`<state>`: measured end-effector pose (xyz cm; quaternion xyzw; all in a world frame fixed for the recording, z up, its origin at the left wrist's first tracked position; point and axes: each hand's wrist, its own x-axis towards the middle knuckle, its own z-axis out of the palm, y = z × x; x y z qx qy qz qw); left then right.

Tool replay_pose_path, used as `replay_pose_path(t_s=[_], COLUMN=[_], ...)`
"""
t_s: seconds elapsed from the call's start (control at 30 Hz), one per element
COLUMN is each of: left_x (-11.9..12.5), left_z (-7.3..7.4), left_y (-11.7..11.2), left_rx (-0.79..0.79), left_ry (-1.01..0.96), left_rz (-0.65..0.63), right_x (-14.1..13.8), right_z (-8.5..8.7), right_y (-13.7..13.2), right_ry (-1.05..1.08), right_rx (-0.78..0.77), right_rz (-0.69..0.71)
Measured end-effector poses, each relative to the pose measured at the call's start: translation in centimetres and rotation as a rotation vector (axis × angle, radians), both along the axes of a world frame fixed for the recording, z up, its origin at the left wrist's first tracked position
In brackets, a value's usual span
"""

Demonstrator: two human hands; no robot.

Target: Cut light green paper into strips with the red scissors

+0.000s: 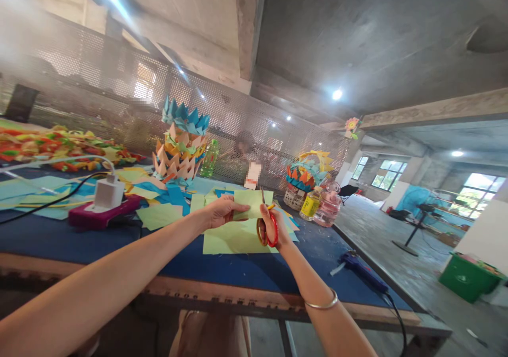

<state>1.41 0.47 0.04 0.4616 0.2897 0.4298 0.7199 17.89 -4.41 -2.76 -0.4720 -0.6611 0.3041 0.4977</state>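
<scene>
My left hand (pixel 222 210) pinches a light green sheet of paper (pixel 254 201) between thumb and fingers, held up over the table. In my right hand (pixel 280 227) is a pair of scissors (pixel 273 230) with red and yellow handles, fingers through the loops. The scissor blades point up at the right part of the held sheet; whether they bite into it I cannot tell. Below both hands another light green sheet (pixel 226 240) lies flat on the dark blue table top (pixel 174 264).
A purple power strip (pixel 105 214) with a white charger (pixel 107 193) sits left. Behind stand stacked paper crowns (pixel 180 156), a green bottle (pixel 209 158), a yellow-labelled bottle (pixel 310 203) and a pink jug (pixel 328 206). A glue gun (pixel 363 272) lies near the right edge, its cord hanging down.
</scene>
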Motion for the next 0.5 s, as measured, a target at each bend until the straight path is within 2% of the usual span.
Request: replay_pose_path(t_s=[0.4, 0.5], left_x=[-0.11, -0.38], left_z=[0.18, 0.44], left_y=[0.01, 0.23], left_rx=[0.005, -0.005], left_ry=[-0.002, -0.001], left_rz=[-0.005, -0.017], right_x=[0.30, 0.61], right_z=[-0.52, -0.33], right_y=[0.53, 0.93], right_ry=[-0.004, -0.004], right_rx=[-0.009, -0.001], right_rz=[-0.032, -0.105])
